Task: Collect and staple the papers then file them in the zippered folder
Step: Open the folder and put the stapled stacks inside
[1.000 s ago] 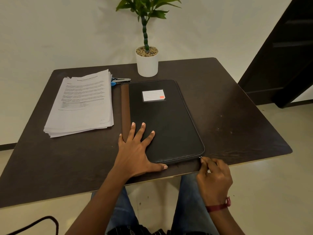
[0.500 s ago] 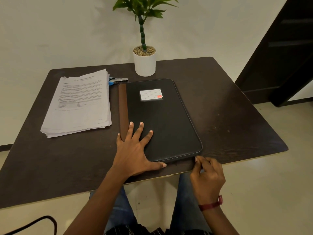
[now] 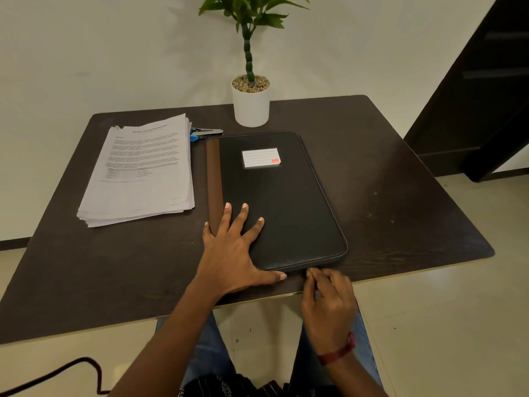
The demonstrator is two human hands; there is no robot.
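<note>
A black zippered folder [image 3: 286,202] with a brown spine and a white label lies flat in the middle of the dark table [image 3: 400,196]. My left hand [image 3: 232,250] presses flat on its near left corner, fingers spread. At the folder's near edge my right hand [image 3: 326,296] pinches the zipper pull, which is too small to see clearly. A stack of printed papers [image 3: 140,170] lies to the left of the folder. Beyond the papers' far right corner a stapler [image 3: 204,133] with a blue end shows partly.
A white pot with a green plant [image 3: 251,101] stands behind the folder near the table's far edge. A dark door frame [image 3: 486,96] is at the right. A black cable [image 3: 71,371] lies on the floor at lower left.
My right hand has slid left along the folder's near edge from its right corner, still pinching at the zipper. The left hand stays pressed on the folder.
</note>
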